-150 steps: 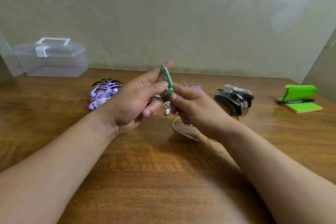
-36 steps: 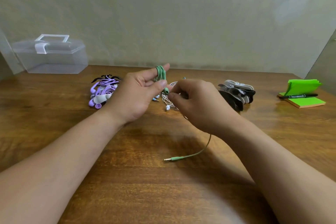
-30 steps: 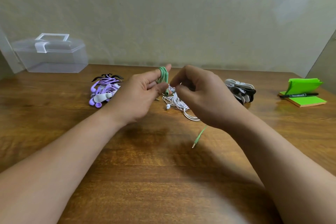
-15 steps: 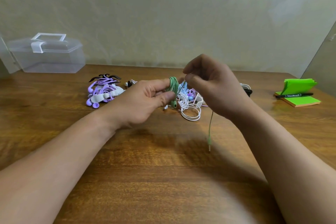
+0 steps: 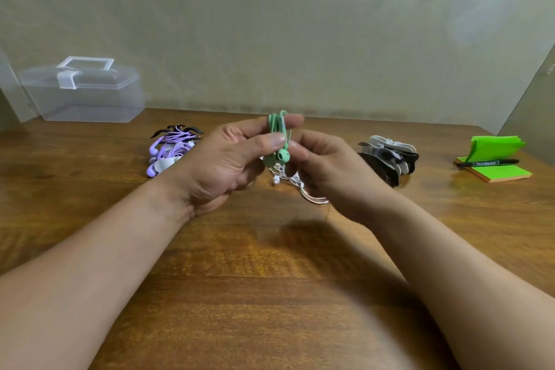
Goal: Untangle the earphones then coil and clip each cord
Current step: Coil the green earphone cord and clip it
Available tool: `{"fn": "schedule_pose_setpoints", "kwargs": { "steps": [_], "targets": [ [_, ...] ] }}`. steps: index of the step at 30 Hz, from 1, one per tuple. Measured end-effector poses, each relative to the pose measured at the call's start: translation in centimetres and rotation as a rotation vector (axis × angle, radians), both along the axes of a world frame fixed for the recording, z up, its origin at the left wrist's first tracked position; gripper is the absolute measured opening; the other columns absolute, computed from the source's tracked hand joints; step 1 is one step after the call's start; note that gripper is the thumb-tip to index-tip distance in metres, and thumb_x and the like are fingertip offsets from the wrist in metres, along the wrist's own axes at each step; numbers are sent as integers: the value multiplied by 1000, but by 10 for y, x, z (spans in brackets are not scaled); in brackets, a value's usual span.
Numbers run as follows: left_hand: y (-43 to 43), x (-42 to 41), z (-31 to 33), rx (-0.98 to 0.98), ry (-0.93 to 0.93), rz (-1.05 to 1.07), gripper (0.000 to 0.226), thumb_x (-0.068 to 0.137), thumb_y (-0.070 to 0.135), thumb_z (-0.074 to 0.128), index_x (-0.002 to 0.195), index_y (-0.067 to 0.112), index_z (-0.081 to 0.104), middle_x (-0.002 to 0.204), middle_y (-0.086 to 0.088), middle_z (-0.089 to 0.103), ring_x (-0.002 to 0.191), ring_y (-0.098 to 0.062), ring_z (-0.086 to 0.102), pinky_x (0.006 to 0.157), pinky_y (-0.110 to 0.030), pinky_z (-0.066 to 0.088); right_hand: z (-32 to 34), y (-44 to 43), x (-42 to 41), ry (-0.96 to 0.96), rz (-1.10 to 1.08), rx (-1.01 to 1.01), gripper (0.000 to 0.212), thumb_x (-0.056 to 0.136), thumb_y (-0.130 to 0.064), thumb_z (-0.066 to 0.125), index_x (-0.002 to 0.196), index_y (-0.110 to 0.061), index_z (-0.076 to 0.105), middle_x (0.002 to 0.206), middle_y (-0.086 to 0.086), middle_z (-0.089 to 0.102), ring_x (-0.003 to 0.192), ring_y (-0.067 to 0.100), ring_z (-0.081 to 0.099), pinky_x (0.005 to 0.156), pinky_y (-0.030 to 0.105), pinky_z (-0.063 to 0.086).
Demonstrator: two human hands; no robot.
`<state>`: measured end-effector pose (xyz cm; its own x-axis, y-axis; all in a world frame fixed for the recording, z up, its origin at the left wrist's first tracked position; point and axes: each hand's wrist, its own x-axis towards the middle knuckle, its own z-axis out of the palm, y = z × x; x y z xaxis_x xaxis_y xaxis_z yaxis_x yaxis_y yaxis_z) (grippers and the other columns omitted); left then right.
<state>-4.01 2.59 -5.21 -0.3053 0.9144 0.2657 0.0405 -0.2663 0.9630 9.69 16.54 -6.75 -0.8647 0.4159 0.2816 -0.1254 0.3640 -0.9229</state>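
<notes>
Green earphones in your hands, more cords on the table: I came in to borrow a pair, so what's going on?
A person is coiling the green earphones: the left hand grips the wound loops, the right hand pinches the cord by the earbuds. No clip is on them yet. A purple set lies bundled on the table, white earphones lie loose behind the hands, and spare clips sit to the right.

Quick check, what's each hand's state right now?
Left hand: holding the green coil between thumb and fingers.
Right hand: fingers curled, pinching the same coil near its lower end.
</notes>
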Motion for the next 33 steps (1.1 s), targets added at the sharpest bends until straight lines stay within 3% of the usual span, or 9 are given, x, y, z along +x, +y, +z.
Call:
{"fn": "schedule_pose_setpoints", "kwargs": {
  "steps": [5, 8, 11, 17, 20, 24, 28, 31, 33],
  "targets": [
    [5, -12, -5, 61, 8, 272, 30, 107, 15, 51, 134, 16, 64, 111, -16, 76, 33, 1, 26, 38, -16, 18, -2, -18, -4, -215, -41, 233, 24, 110, -26, 51, 115, -20, 74, 73, -8, 65, 56, 1, 44, 56, 18, 36],
    [6, -8, -8, 44, 201, 381, 29, 106, 8, 53, 132, 9, 64, 104, -15, 77, 52, 5, 62, 54, -7, 44, 2, -22, -3, -218, -100, 337, 22, 109, -28, 53, 109, -21, 74, 73, -5, 67, 61, 5, 52, 59, 20, 39],
    [8, -15, -15, 14, 435, 418, 29, 103, 10, 61, 129, 19, 69, 104, 2, 80, 98, -3, 74, 86, -17, 53, 8, -19, 1, -199, -213, 549, 22, 106, -32, 60, 93, -19, 72, 67, -8, 64, 59, 6, 55, 53, 17, 36],
    [6, -15, -16, -118, 703, 237, 23, 105, 25, 59, 125, 28, 70, 114, 14, 76, 110, 0, 65, 104, -36, 49, 26, -4, 13, -1, -323, 541, 9, 101, -21, 63, 100, -23, 71, 81, -10, 69, 72, 4, 61, 59, 16, 43],
    [3, -6, -10, -154, 683, 59, 24, 107, 20, 50, 124, 21, 67, 112, 12, 75, 109, 0, 64, 99, -27, 49, 29, 0, 19, 15, -266, 507, 11, 102, -16, 62, 105, -21, 72, 86, -7, 72, 75, 8, 65, 65, 24, 50],
    [-2, 4, -3, -143, 442, -78, 25, 110, 2, 34, 116, 0, 59, 72, 12, 70, 52, 11, 57, 56, -1, 40, 32, 7, 20, 72, -183, 422, 10, 102, -12, 65, 106, -16, 74, 92, -1, 76, 86, 12, 71, 76, 32, 57],
    [-5, 7, 0, -112, 340, -152, 29, 110, 10, 38, 127, 4, 59, 92, -21, 66, 43, 3, 42, 42, -9, 28, 33, 16, 20, 124, -138, 319, 9, 101, -11, 67, 106, -11, 75, 91, -1, 76, 77, 4, 67, 69, 23, 50],
    [-5, 3, -1, -141, 301, -224, 27, 105, 23, 49, 124, 13, 65, 91, -15, 72, 42, -6, 30, 40, -15, 23, 30, 19, 20, 104, -37, 163, 10, 102, -10, 66, 107, -6, 73, 92, -5, 75, 76, 4, 65, 65, 21, 48],
    [-5, 2, -1, -94, 207, -275, 23, 100, 29, 57, 116, 20, 71, 90, -13, 74, 42, -7, 27, 38, -17, 20, 24, 19, 17, 87, 59, -11, 14, 101, -17, 65, 107, -8, 74, 94, 5, 73, 81, 21, 62, 69, 33, 47]
  ]
}}
